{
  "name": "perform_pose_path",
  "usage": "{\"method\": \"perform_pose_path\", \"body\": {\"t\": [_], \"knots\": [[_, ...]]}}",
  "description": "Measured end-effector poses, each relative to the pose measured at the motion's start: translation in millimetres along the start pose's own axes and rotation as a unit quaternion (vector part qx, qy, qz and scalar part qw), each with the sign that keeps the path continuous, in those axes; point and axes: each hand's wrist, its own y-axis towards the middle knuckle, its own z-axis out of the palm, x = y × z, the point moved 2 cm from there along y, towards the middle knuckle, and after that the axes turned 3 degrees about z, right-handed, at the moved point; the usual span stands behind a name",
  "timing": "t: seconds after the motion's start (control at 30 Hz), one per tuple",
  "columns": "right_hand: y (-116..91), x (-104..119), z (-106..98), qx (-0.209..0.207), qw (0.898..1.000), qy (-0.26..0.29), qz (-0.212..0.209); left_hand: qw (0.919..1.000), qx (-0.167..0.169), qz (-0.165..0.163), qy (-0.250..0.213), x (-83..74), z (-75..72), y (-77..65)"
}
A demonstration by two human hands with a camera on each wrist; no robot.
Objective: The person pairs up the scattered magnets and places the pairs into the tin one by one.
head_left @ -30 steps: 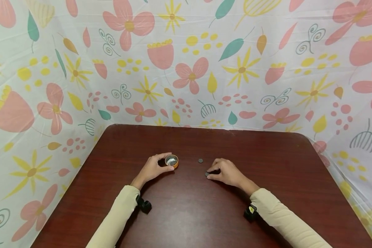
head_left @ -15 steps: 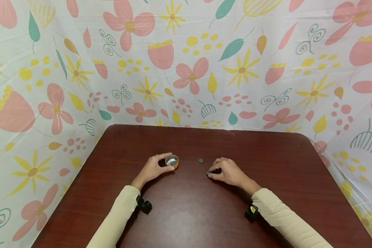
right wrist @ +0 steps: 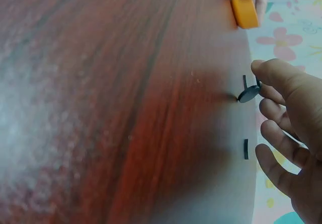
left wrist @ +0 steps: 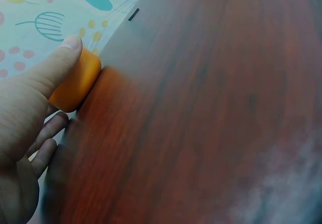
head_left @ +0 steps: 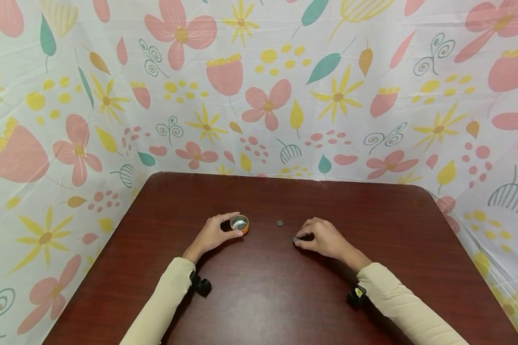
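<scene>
My left hand (head_left: pixel 216 232) holds a small round orange tin (head_left: pixel 244 232) upright on the table, thumb and fingers on either side. The tin is open at the top with a silvery inside; a greyish patch shows at its bottom. My right hand (head_left: pixel 323 238) pinches a small dark disc (right wrist: pixel 249 93) between thumb and forefinger. That disc stands tilted, its lower edge at or close to the tabletop. Between the hands a second dark disc (head_left: pixel 279 223) lies flat. A further thin dark piece (right wrist: pixel 246 149) appears edge-on near my right fingers.
The dark red-brown wooden table (head_left: pixel 250 287) has rounded far corners. A white flower-printed cloth (head_left: pixel 259 96) rises behind it and along both sides. A black wrist camera (head_left: pixel 356 297) sits at my right cuff, and another (head_left: pixel 200 285) at my left.
My right hand has slid a little to the right with the dark disc in its fingertips. The left hand, the tin and the flat disc stay in place.
</scene>
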Motion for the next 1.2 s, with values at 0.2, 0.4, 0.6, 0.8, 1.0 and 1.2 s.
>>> {"method": "perform_pose_path", "body": {"t": [0.2,0.4,0.6,0.8,1.0,1.2], "knots": [[-1.0,-0.1,-3.6,-0.007,1.000,-0.001,-0.002,0.9999,0.002,-0.010,0.003,-0.2,0.0,0.0],[0.9,1.2,-4.9,-0.008,1.000,0.003,-0.001,0.9999,-0.001,-0.015,0.006,-0.8,-0.2,0.0],[7.1,3.8,-7.5,-0.012,1.000,-0.002,-0.012,1.0000,0.001,0.000,0.006,-2.0,-0.5,0.4],[32.2,15.6,-17.3,-0.023,0.999,0.003,-0.028,1.0000,-0.004,0.000,0.003,-2.2,-2.4,0.0],[60.7,28.4,-16.3,-0.022,0.998,0.029,-0.042,1.0000,0.004,-0.004,0.001,-1.6,-1.7,0.9],[80.4,36.9,-3.2,-0.018,0.996,0.057,-0.070,1.0000,0.003,-0.005,0.004,-1.3,-1.5,1.2]]}}
